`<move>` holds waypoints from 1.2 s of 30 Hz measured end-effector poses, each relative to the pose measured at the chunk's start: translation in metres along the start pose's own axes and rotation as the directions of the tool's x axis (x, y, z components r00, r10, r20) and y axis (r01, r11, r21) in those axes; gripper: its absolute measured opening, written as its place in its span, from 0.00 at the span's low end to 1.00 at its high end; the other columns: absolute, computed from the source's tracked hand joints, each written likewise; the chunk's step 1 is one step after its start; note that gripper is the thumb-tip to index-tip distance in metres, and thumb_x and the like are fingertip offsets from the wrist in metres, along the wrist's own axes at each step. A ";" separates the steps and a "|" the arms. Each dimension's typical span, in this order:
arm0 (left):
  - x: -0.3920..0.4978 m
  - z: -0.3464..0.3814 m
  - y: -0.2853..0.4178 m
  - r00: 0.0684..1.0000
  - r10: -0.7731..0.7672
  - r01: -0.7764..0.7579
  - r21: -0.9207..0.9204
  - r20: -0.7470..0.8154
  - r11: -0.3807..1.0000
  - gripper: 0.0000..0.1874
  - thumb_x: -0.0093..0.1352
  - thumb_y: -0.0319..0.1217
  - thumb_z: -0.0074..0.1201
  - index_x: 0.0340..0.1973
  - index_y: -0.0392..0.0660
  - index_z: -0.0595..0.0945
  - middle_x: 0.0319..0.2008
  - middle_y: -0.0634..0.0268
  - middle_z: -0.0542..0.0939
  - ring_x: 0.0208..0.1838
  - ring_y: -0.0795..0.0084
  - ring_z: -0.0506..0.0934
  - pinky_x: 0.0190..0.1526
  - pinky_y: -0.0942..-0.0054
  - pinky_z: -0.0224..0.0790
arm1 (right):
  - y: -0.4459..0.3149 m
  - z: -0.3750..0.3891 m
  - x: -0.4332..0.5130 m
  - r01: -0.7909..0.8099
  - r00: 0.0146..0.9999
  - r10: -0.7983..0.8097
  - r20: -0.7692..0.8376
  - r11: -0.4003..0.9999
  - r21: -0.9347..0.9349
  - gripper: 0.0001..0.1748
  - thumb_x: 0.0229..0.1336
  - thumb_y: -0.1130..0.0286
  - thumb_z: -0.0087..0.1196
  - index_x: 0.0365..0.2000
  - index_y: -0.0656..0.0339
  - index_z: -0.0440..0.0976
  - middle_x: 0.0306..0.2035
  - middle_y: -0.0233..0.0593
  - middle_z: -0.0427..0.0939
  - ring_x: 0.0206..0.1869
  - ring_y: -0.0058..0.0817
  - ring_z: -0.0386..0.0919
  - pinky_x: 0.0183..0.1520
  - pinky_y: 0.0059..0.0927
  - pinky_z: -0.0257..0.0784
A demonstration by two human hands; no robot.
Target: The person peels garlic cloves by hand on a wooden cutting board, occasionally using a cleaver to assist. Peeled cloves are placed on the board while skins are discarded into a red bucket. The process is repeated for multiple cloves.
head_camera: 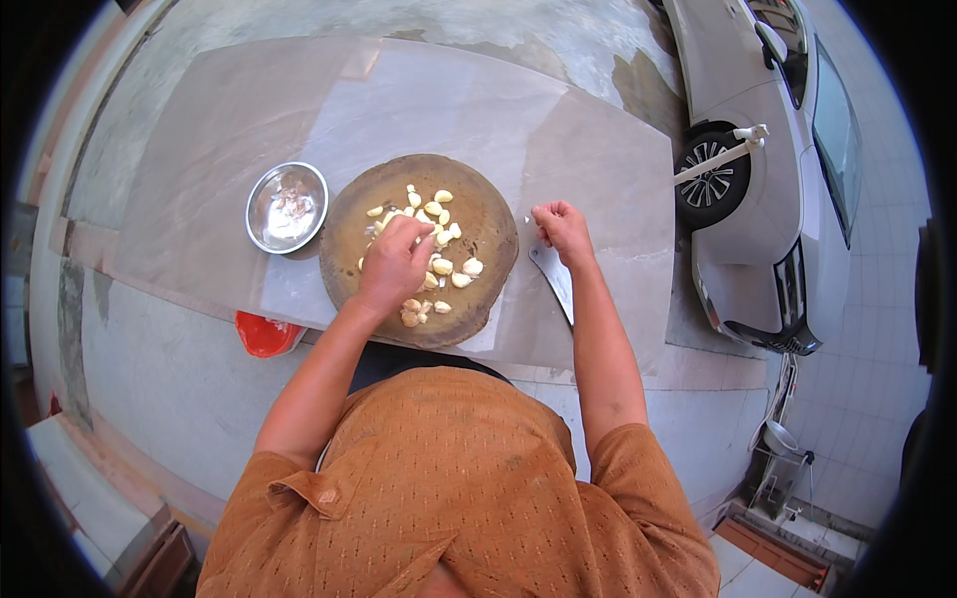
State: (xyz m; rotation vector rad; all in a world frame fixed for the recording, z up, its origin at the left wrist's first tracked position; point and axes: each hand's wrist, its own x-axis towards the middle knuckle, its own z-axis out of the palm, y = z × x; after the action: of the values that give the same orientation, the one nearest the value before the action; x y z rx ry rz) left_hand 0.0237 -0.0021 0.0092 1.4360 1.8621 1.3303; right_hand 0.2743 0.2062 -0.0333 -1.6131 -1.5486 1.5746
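Several peeled garlic cloves [442, 266] lie scattered over a round wooden chopping board [486, 194]. Unpeeled cloves [410, 317] with brownish skin sit near the board's lower part. My left hand [396, 261] is over the board's left half, fingers curled above the pile and partly covering it; whether a clove is in it is hidden. Off the board's right side, my right hand [564, 230] has its thumb and fingers drawn together, their contents unclear. A small white scrap [526, 220] is beside its fingertips. Just below that hand lies a metal blade [552, 273], partly hidden by my forearm.
A steel bowl [258, 224] holding garlic skins stands left of the board on the grey stone-like table [419, 97]. Below the table's left front edge is a red container [265, 335]. A parked car [740, 187] and a white pipe [710, 164] are beyond the table's right edge.
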 end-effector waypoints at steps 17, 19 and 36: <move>-0.011 0.021 0.005 0.910 0.370 -0.413 0.317 0.187 0.854 0.10 0.63 0.27 0.64 0.40 0.43 0.84 0.40 0.62 0.81 0.46 0.60 0.79 0.47 0.61 0.73 | 0.001 0.028 -0.071 0.007 0.945 -0.100 0.310 0.957 0.289 0.07 0.71 0.69 0.57 0.35 0.60 0.73 0.32 0.35 0.83 0.24 0.16 0.76 0.24 0.20 0.67; 0.000 0.042 0.006 0.868 0.396 -0.486 0.344 0.300 0.803 0.09 0.62 0.28 0.63 0.38 0.43 0.84 0.38 0.62 0.80 0.46 0.60 0.78 0.47 0.61 0.72 | 0.003 0.037 -0.085 -0.056 0.968 -0.036 0.248 0.935 0.351 0.07 0.67 0.70 0.61 0.36 0.62 0.74 0.31 0.36 0.83 0.23 0.17 0.76 0.24 0.20 0.68; 0.013 0.039 -0.010 0.930 -0.127 0.195 -0.170 0.346 0.966 0.09 0.72 0.26 0.62 0.46 0.36 0.83 0.40 0.63 0.79 0.41 0.73 0.80 0.46 0.72 0.76 | -0.014 0.082 -0.104 -0.104 0.948 -0.002 0.318 0.943 0.315 0.13 0.68 0.66 0.63 0.47 0.63 0.82 0.30 0.28 0.81 0.27 0.14 0.76 0.28 0.19 0.72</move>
State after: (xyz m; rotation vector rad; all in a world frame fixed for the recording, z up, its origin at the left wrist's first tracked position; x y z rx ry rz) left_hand 0.0443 0.0261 -0.0140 1.2796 1.5409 1.0841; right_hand 0.2233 0.0884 -0.0004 -1.2739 -1.3008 2.0744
